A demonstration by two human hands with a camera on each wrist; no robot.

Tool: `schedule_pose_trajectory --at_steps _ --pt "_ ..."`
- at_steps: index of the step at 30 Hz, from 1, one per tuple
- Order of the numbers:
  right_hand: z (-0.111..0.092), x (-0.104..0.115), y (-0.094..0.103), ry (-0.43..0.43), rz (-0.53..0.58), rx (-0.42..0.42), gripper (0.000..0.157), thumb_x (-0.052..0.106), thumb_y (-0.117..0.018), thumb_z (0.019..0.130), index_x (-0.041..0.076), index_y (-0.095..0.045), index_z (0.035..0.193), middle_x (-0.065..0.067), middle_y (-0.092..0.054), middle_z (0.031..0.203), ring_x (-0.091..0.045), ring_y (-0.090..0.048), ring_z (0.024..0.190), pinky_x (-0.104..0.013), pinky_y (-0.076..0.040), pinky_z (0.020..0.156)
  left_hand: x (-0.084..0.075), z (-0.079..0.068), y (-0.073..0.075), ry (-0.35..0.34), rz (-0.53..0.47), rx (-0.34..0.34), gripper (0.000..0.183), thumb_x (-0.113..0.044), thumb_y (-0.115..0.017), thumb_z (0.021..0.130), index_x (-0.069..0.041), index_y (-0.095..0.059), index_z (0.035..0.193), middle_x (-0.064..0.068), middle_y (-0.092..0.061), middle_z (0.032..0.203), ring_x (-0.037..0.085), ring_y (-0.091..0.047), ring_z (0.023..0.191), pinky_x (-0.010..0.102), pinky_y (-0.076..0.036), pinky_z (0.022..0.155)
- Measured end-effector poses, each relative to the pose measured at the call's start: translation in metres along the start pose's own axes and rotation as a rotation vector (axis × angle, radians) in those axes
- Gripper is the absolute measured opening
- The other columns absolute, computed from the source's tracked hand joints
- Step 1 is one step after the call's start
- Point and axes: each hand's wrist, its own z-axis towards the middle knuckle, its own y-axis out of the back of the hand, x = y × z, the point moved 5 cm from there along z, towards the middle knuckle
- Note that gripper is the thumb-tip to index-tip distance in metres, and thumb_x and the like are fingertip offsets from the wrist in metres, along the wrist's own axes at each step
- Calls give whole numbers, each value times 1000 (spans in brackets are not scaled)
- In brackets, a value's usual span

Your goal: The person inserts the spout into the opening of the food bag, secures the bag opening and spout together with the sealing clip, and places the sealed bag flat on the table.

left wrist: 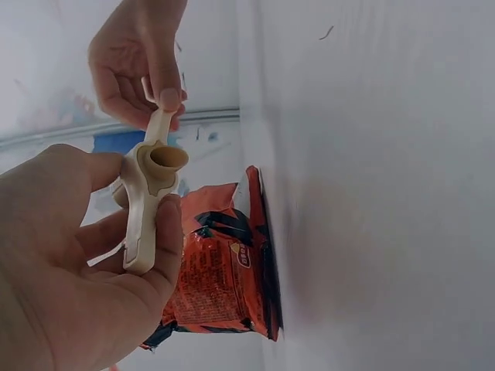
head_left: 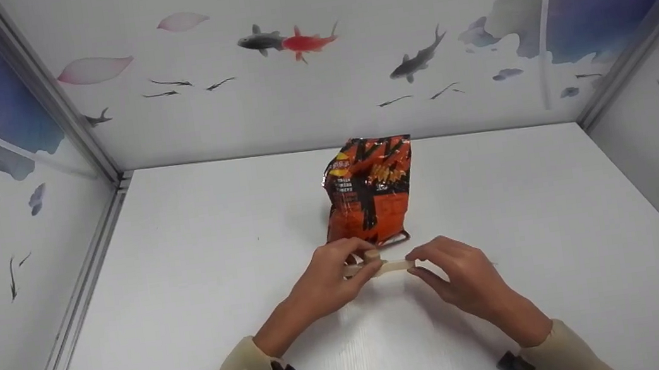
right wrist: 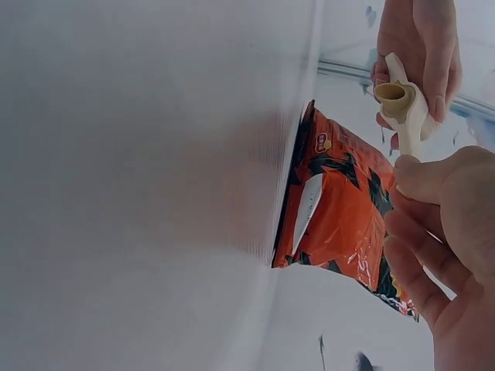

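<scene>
Nearest the person, the left hand and the right hand are hovering low over the white table, together pinching a cream plastic bag clip: the left is gripping its hinged end, the right is pinching the far tip. Just beyond the clip, an orange snack bag is lying on the table, its crimped bottom edge toward the hands.

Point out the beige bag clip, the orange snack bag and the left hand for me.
beige bag clip (left wrist: 145, 202), left wrist view, on its long arm just below the round hinge.
orange snack bag (head_left: 372, 195), head view, middle of its printed front.
left hand (head_left: 324, 282), head view, back of the hand.
</scene>
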Motion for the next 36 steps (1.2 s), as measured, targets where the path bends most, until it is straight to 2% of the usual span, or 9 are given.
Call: schedule_pose_trajectory --at_steps 6,10,16,19,26,36 --pt "-2 -3 -3 -35 63 -13 40 11 -97 81 19 -76 114 6 -78 106 -10 -75 93 -27 -66 81 0 2 -3 -4 -65 22 20 -33 -73 106 -18 -72 120 -8 -77 110 5 -71 103 23 -62 91" --pt "-2 -5 -5 -88 126 -18 39 11 -97 82 17 -77 115 7 -78 106 -14 -75 91 -27 -66 78 -2 2 -4 -21 -70 24 17 -30 -72 106 -19 -70 119 -8 -76 109 5 -71 102 23 -62 91" --pt "-1 -6 -6 -126 136 -34 35 10 -95 83 16 -76 113 7 -78 100 -14 -73 87 -29 -66 75 -3 0 -6 -33 -48 23 17 -31 -71 107 -20 -68 121 -8 -76 110 5 -70 104 24 -62 94" --pt "-1 -6 -6 -128 147 -40 34 10 -94 84 16 -75 112 6 -77 98 -13 -73 84 -31 -66 72 -3 0 -7 -34 -38 23 18 -31 -71 107 -20 -67 122 -8 -76 111 5 -70 105 25 -62 95" --pt "1 -5 -7 -121 203 -35 30 9 -91 88 15 -73 111 7 -74 96 -3 -69 85 -29 -65 72 -2 -1 -9 -39 -32 14 19 -30 -69 108 -18 -67 124 -5 -73 114 8 -68 108 23 -61 97" --pt "2 -2 -9 -110 222 -24 28 7 -90 89 16 -73 110 9 -72 95 -1 -61 83 -32 -62 67 -1 -4 -11 -14 6 -5 21 -32 -67 109 -20 -65 126 -8 -71 114 10 -63 108 27 -60 97"
